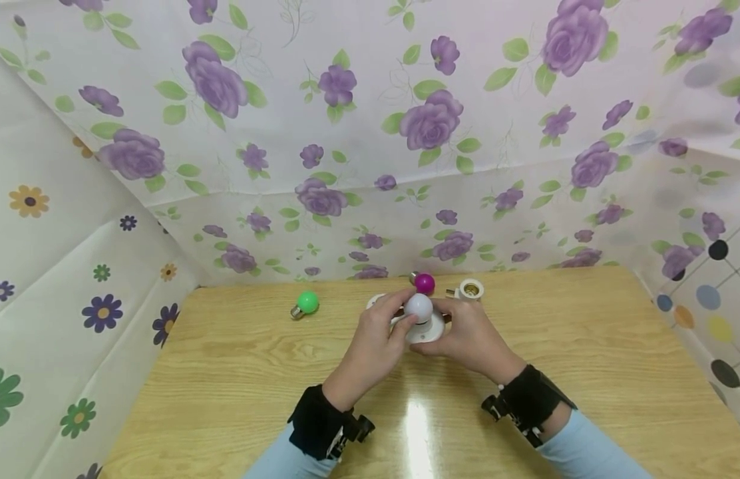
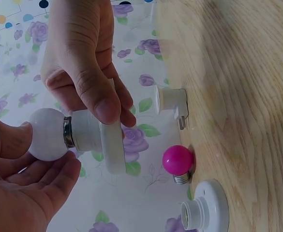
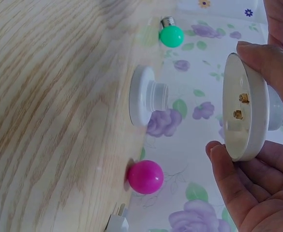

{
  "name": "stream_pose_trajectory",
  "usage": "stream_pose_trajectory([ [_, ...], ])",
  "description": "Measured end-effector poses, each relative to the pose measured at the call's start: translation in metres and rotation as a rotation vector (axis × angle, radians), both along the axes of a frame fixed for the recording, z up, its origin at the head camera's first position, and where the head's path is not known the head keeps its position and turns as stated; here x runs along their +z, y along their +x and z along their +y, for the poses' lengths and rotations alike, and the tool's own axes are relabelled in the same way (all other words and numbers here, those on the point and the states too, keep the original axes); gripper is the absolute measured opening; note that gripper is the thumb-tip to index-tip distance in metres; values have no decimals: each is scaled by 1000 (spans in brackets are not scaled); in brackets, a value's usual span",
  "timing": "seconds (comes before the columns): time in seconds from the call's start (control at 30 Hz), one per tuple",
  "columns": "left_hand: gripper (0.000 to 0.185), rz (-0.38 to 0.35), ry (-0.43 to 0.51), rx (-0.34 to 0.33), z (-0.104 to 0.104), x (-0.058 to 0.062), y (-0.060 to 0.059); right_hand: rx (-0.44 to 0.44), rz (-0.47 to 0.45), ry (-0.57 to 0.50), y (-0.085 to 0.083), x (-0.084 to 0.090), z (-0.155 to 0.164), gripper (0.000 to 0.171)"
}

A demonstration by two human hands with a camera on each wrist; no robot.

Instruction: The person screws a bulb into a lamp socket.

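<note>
Above the table, a white light bulb [image 1: 418, 308] stands in a round white lamp holder [image 1: 432, 331]. My left hand [image 1: 378, 330] pinches the bulb's globe between thumb and fingers. The lamp holder's rim is gripped by my right hand [image 1: 468, 337]. In the left wrist view, a narrow metal band of the bulb [image 2: 68, 132] shows just outside the holder's neck; the rest of its thread is hidden. The right wrist view shows the holder's hollow underside [image 3: 235, 130] with two brass terminals, tilted off the tabletop.
A second round lamp holder [image 2: 217, 208] sits on the wooden table [image 1: 244, 372], mostly behind my left hand in the head view. Near the back edge lie a magenta bulb [image 1: 425, 284] and a white plug-in socket [image 1: 470, 289]. A green bulb [image 1: 307, 303] lies to the left. Flowered cloth [image 1: 370, 219] rises behind.
</note>
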State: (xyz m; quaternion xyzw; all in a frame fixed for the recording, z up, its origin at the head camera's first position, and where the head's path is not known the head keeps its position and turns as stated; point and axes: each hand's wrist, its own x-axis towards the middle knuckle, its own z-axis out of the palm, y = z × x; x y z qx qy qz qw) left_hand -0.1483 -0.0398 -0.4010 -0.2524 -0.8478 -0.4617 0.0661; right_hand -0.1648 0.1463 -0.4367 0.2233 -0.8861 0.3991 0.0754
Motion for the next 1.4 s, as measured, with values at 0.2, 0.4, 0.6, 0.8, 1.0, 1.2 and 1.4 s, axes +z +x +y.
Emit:
stream_pose_trajectory([
  [0.2,43,-57,-3,-5,-3,0,2,24,-12,2,-1,-3,-1,59],
  [0.4,51,-181,81,59,-8,0,1,15,-12,13,-3,-4,-2,58],
  [0.6,47,-158,168,175,-5,-2,0,4,-3,29,-3,-5,-2,58],
  [0.8,39,-132,200,203,-2,-4,1,16,4,30,-4,-6,-1,60],
  [1.0,31,-121,183,180,-2,-6,1,17,-3,24,-4,-5,-2,59],
  [1.2,29,-102,159,151,-2,-6,0,27,-10,11,-3,-5,-1,58],
  [1.4,32,-104,150,122,-2,-5,0,28,-16,-10,-3,-5,-2,59],
])
